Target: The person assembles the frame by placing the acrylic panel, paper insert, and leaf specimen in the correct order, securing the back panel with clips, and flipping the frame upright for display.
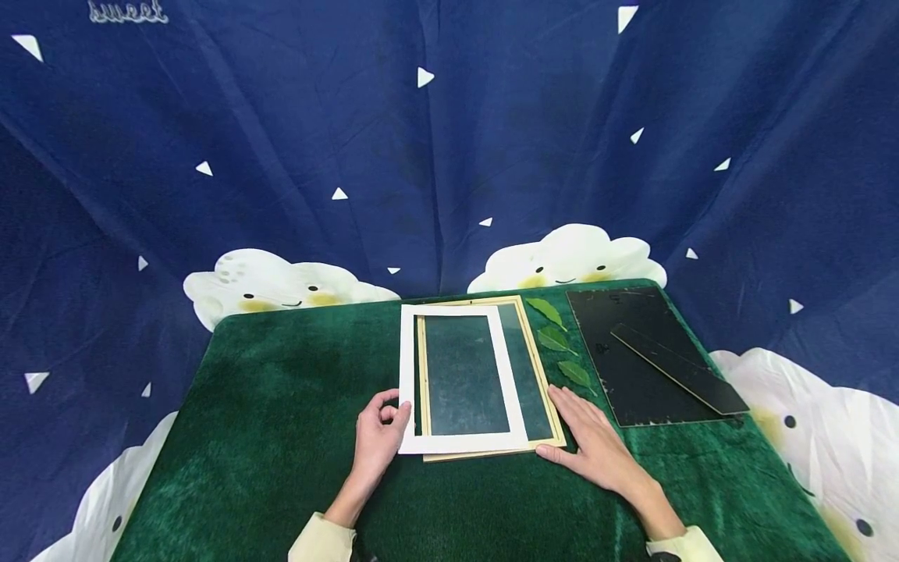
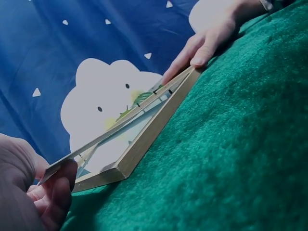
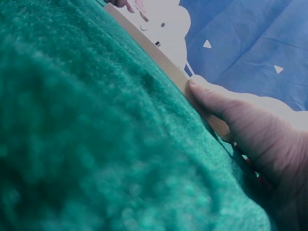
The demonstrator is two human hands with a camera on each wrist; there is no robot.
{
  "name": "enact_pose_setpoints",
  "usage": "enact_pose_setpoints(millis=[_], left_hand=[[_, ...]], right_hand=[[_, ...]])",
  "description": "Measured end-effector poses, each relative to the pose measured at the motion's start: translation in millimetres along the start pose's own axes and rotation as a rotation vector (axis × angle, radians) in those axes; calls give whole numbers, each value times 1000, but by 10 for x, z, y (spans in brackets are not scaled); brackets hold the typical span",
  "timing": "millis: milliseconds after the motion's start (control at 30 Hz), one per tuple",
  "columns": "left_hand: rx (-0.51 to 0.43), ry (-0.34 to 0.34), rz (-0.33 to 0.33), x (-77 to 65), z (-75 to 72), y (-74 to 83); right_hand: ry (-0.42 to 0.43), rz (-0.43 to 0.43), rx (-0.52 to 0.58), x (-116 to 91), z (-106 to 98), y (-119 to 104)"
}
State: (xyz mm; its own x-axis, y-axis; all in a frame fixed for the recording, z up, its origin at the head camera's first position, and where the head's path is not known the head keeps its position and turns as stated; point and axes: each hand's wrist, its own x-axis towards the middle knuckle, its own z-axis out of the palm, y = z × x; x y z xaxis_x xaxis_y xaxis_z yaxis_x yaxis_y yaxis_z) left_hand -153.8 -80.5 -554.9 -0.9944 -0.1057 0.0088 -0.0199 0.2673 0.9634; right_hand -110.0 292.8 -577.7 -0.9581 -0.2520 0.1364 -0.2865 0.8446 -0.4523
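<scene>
My left hand (image 1: 379, 429) pinches the lower left edge of a white photo mat (image 1: 456, 443) between thumb and fingers. The mat lies over a light wooden picture frame (image 1: 532, 351), shifted to the left of it. In the left wrist view the mat (image 2: 89, 147) is tilted, its held edge raised above the frame (image 2: 144, 144). A clear, reflective pane (image 1: 528, 382) shows inside the frame. My right hand (image 1: 590, 437) rests at the frame's near right corner, fingers straight along its right side. Its thumb (image 3: 209, 98) presses the near edge.
Three green leaves, a far one (image 1: 546, 311), a middle one (image 1: 555, 339) and a near one (image 1: 576, 373), lie right of the frame. Beyond them is a black backboard (image 1: 604, 312) with a stand leg (image 1: 677, 367). Green cloth (image 1: 281, 406) covers the table before a blue curtain (image 1: 281, 117).
</scene>
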Motion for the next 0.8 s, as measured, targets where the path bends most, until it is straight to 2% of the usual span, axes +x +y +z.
enact_pose_setpoints(millis=[267,800], left_hand=[[-39,-43,-29,-14,52,16],[-60,-63,11,-22,226,79]], right_hand=[[-2,1,-3,-5,-5,-2],[13,-27,18,-10,-5,0]])
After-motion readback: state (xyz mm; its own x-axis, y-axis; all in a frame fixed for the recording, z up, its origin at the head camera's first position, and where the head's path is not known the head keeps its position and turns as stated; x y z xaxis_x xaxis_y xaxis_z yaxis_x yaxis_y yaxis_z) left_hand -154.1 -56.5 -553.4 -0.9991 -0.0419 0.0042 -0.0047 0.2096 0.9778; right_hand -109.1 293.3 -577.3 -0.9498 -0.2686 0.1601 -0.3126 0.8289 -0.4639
